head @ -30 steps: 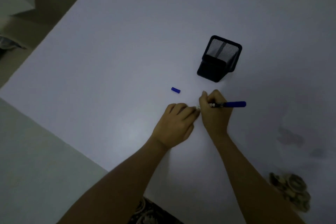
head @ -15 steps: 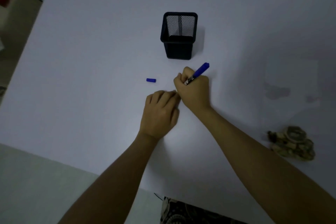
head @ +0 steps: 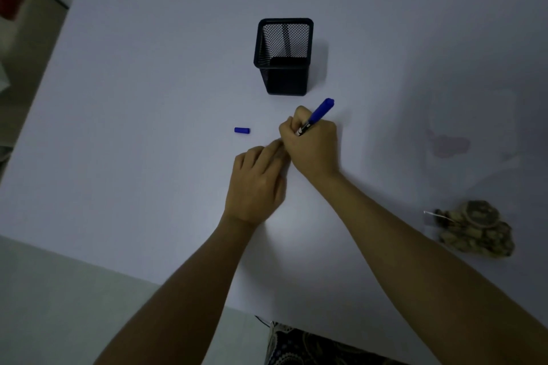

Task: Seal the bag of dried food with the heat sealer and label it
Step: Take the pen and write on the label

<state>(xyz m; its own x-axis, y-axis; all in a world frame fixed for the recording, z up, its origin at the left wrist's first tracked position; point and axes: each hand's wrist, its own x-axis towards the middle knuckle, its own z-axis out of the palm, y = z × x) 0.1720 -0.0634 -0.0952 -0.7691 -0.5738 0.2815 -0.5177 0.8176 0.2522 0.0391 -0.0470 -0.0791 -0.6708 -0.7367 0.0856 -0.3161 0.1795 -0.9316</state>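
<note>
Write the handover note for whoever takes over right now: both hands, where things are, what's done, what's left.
Right hand: gripping the uncapped blue marker, tip down at the table.
Left hand: fingertips pressed down beside the marker tip; anything under them is hidden.
Marker cap: lying loose, left of the hands.
Mesh pen holder: upright behind the hands.
Bag of dried food: at the right edge, untouched.
Done: marker uncapped.
Left: finish writing, recap, label the bag; seal state unclear.

No legible text, brand or number anywhere; print on marker [head: 318, 113] barrel too blurred.
</note>
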